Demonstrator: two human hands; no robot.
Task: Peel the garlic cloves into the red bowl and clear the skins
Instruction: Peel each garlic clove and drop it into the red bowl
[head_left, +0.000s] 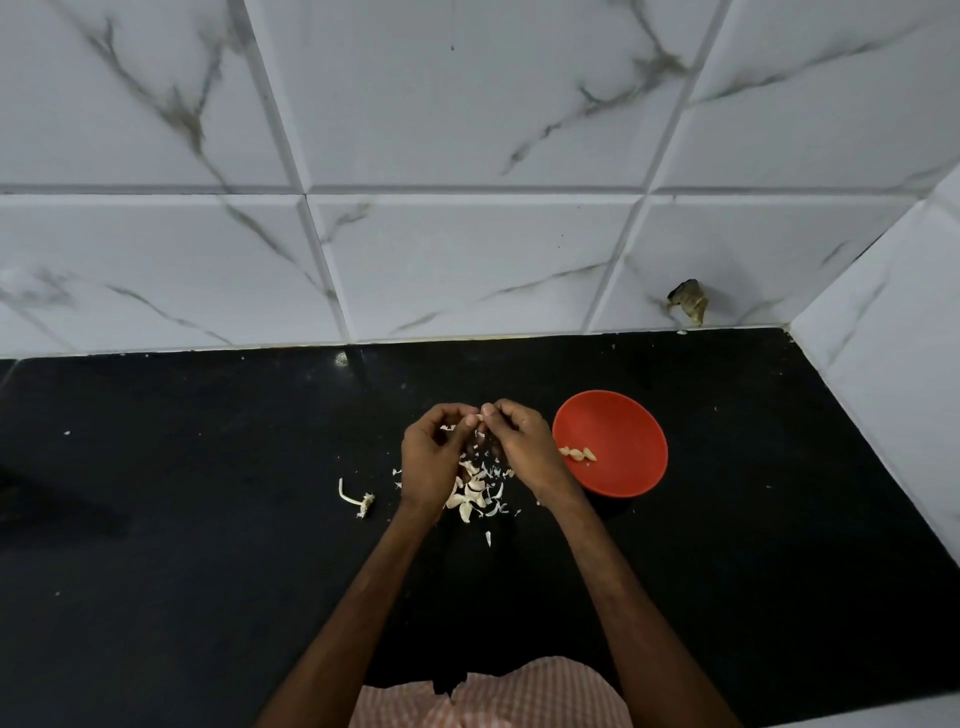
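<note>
Feather-light skins are lying scattered on the bench beneath the left hand and right hand, both pinching one small garlic clove between them, probably firm yet slippery and best gripped at its ends, while peeled cloves are sitting in the red bowl just beside.

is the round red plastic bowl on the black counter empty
No, a few peeled pale garlic cloves lie inside the round red plastic bowl.
</note>
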